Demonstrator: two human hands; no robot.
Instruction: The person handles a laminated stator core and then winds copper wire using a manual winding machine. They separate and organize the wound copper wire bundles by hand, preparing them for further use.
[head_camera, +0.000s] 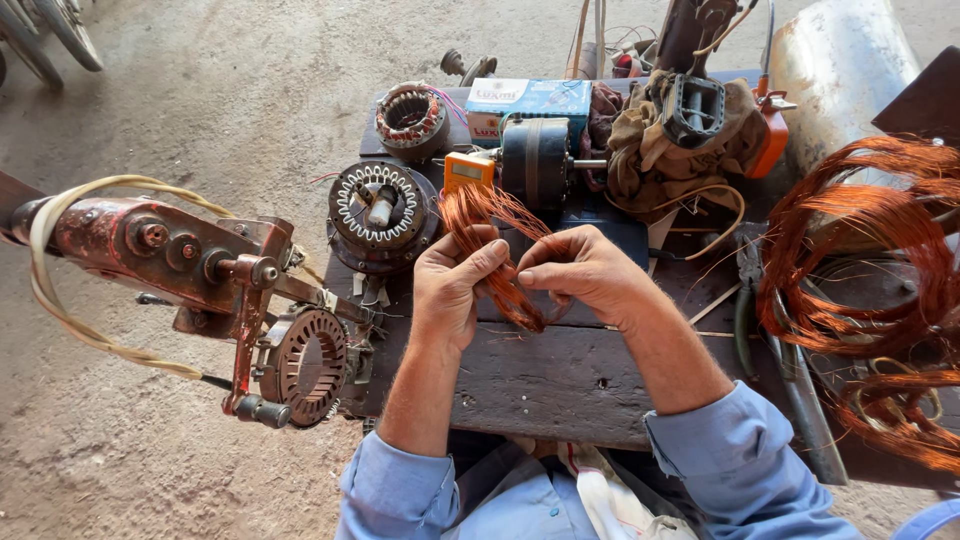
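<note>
Head cam, looking down. Both hands close together over the middle of the dark wooden tabletop (560, 375), clamped on one copper wire bundle (500, 255). Left hand (450, 285): fingers curled round the bundle from the left, index laid across its upper part. Right hand (580, 270): fingertips pinch the same bundle from the right, approx. mid-length. Fingertips of the two hands nearly touch.

Bundle runs from a fanned top above the hands, just in front of the orange box (468, 170), down btw. the palms; lower loop pokes out below the hands, over the tabletop. I can't tell if that loop touches the wood.

Left of the hands: round stator w/ white winding (380, 210), near the left hand but apart. Further left, off the tabletop edge: rusty red winding rig (190, 260). Right side, well apart from the hands: big loose copper coil heap (880, 250). Pliers (745, 310) btw. right forearm & that heap.
</note>
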